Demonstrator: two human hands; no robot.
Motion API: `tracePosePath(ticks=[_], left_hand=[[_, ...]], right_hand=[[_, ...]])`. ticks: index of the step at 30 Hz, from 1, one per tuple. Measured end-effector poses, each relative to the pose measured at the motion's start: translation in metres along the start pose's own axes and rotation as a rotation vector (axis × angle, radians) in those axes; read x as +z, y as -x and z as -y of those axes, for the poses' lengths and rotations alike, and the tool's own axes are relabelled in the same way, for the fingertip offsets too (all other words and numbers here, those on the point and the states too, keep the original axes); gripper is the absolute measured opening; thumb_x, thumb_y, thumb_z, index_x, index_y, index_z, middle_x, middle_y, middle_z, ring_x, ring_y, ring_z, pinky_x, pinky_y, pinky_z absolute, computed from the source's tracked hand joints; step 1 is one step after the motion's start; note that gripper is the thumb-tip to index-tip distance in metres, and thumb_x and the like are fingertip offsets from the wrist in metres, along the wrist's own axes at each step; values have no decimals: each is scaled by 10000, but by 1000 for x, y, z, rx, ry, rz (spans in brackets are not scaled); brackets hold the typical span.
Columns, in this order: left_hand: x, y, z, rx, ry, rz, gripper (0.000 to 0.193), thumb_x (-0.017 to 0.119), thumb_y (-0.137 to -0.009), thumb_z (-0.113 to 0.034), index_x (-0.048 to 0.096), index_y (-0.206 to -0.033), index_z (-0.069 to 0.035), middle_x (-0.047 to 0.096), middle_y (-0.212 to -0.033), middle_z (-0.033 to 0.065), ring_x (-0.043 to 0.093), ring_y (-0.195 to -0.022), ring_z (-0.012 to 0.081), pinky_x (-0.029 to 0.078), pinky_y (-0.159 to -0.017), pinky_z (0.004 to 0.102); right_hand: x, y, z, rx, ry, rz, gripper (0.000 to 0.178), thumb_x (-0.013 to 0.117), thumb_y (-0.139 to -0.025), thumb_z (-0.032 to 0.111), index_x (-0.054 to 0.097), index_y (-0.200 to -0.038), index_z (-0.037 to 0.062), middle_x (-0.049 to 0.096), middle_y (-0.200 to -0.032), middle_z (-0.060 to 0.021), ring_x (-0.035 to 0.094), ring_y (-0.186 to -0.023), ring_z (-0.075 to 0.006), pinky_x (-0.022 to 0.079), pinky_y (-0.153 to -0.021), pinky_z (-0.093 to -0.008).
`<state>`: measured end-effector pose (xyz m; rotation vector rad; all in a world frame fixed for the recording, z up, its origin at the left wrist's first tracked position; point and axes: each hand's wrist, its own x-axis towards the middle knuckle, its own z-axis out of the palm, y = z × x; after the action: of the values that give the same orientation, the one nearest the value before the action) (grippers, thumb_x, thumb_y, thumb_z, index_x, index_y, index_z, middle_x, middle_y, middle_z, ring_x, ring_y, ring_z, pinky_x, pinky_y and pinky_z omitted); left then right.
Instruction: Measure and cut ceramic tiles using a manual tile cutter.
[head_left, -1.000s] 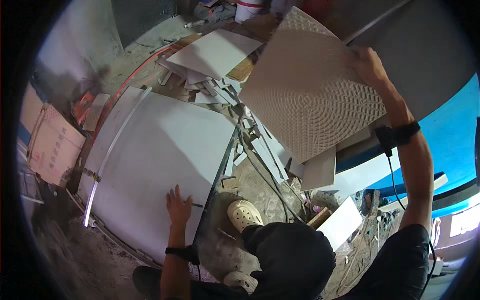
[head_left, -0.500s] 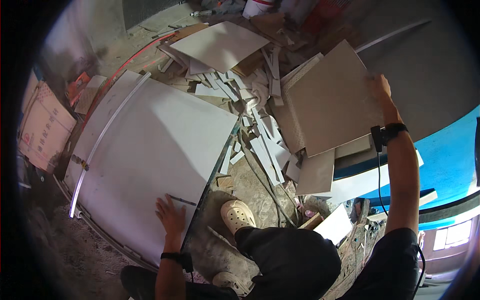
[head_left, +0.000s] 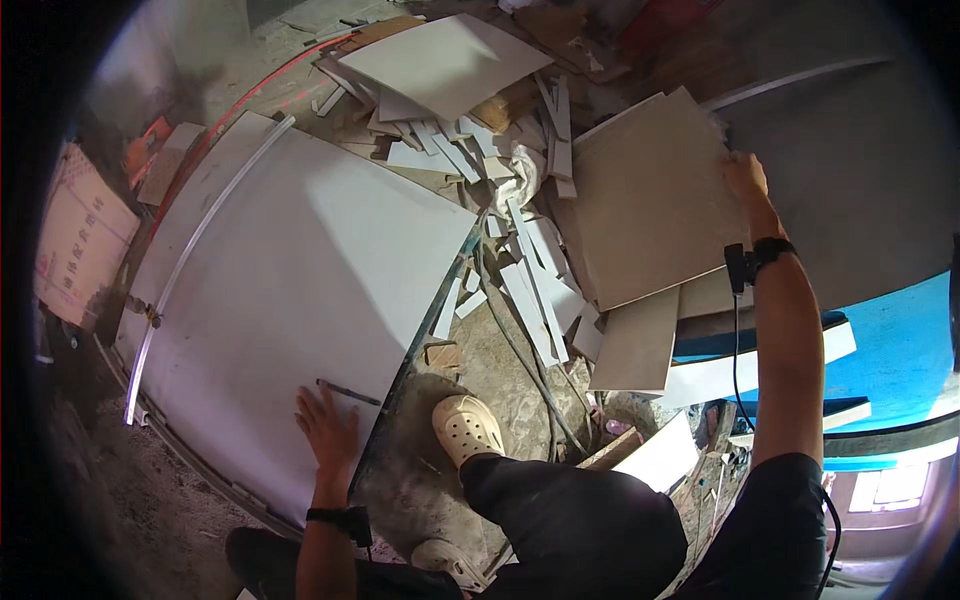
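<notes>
My left hand (head_left: pixel 326 430) lies with its fingers spread on a large white tile (head_left: pixel 300 270) at the left. Beside its fingertips is a thin black pen (head_left: pixel 352 393), resting on the tile and not held. On the right, my right hand (head_left: pixel 746 180) has its fingers curled on the right edge of a beige-grey tile (head_left: pixel 650 200). That tile lies over other tile pieces, and a smaller grey tile (head_left: pixel 635 345) sticks out under its near edge. A dark band is on each of my wrists.
A metal straightedge (head_left: pixel 205 260) crosses the white tile's left side. Tile strips (head_left: pixel 530 280) and cables (head_left: pixel 515 350) litter the floor between the stacks. At the back lies another pale tile (head_left: pixel 445 62). A cardboard box (head_left: pixel 85 240) stands far left; a blue surface (head_left: pixel 895 350) is at the right.
The beige-grey tile has come down onto the pieces below, covering the textured one that showed at its left. My right hand stayed at its edge. The view has shifted slightly.
</notes>
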<state>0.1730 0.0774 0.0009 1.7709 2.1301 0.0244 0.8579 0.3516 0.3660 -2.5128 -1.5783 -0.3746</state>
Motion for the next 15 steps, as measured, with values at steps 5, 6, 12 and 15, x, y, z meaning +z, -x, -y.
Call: tracePosePath(ticks=[5,6,12,15], left_hand=[[3,0,1,18,-18,-22,865,652,-886,-390,210,-1558,-70,136,-1577,320,152,-1460,488,161,-1167,597],[4,1,1,24,-29,-31,867,654,-884,-388,211,-1558,-69,136,-1577,320,153,-1458,491,164,-1166,598],[2,1,-1,43,-20,-69,861,680,-870,-360,239,-1545,-56,152,-1564,333,180,-1446,494,171,-1160,610],[-3,2,-3,28,26,-51,863,692,-862,-355,252,-1537,-45,167,-1556,339,196,-1439,495,169,-1159,615]], right_hand=[[31,-14,-10,-48,-1,29,505,664,-808,466,703,-1001,0,704,-962,-232,688,-965,-380,512,-798,-477],[36,-16,-11,-59,-20,29,517,666,-809,471,700,-1010,-4,702,-970,-236,684,-971,-385,511,-798,-476],[55,-12,-2,-25,-29,29,500,675,-827,434,700,-1130,37,713,-1019,-218,693,-975,-345,517,-848,-433],[61,-3,3,-46,-54,55,505,665,-834,449,694,-1086,13,711,-1011,-218,684,-958,-379,516,-820,-459]])
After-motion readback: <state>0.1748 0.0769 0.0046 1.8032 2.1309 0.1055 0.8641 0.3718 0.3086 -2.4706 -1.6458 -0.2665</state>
